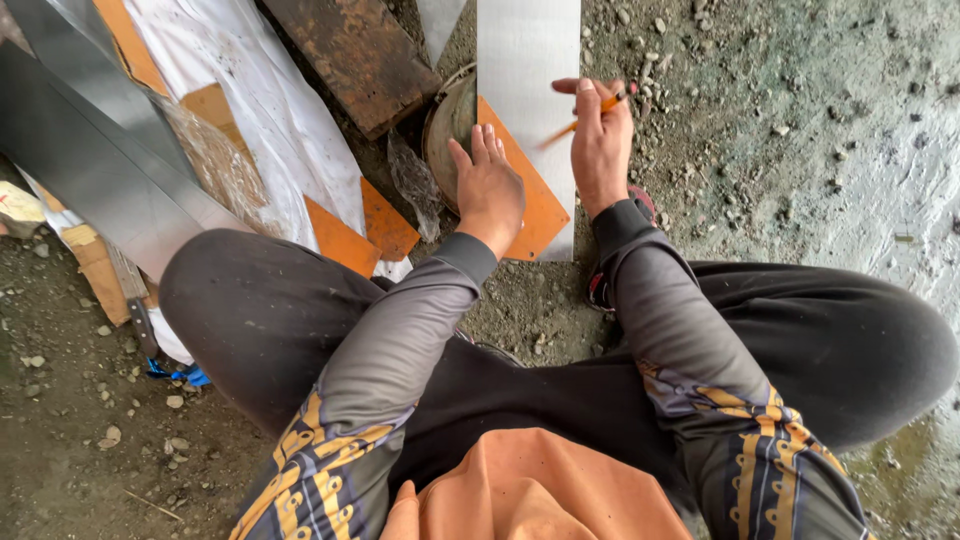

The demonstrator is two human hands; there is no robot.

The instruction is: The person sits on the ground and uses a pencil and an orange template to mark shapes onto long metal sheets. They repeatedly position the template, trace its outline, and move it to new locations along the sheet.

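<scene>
The right hand (603, 150) is closed on an orange pencil (590, 110), pinched between thumb and fingers, with the pencil lying at a slant across the right part of a long sheet-metal strip (528, 50). The left hand (488, 185) grips nothing: it lies flat, fingers extended and together, pressing on an orange triangular template (540, 205) that rests on the near end of the strip.

The strip lies on the gravel ground (760, 110) and runs away from the person toward the top edge of the view. Its near end stops just in front of the person's knees. The template covers the strip's near left part, with its slanted edge running from the strip's left edge down toward the near right corner.

Container: a round, shallow metal vessel (450, 120) sits under the strip's left edge, partly covered by the strip and the left hand. Its contents cannot be determined; only a dull curved inner wall shows.

Left of the vessel lies a rusty steel plate (350, 50), tilted on the ground. Further left, a white sheet (260, 100) carries orange offcuts (375, 225) at its near edge. Grey sheet-metal lengths (90, 150) cross the far left corner of the view. A blue-handled tool (175, 372) lies on the ground beside the person's left knee, mostly hidden.

The person squats, wearing dark trousers and grey sleeves with orange patterned bands.
</scene>
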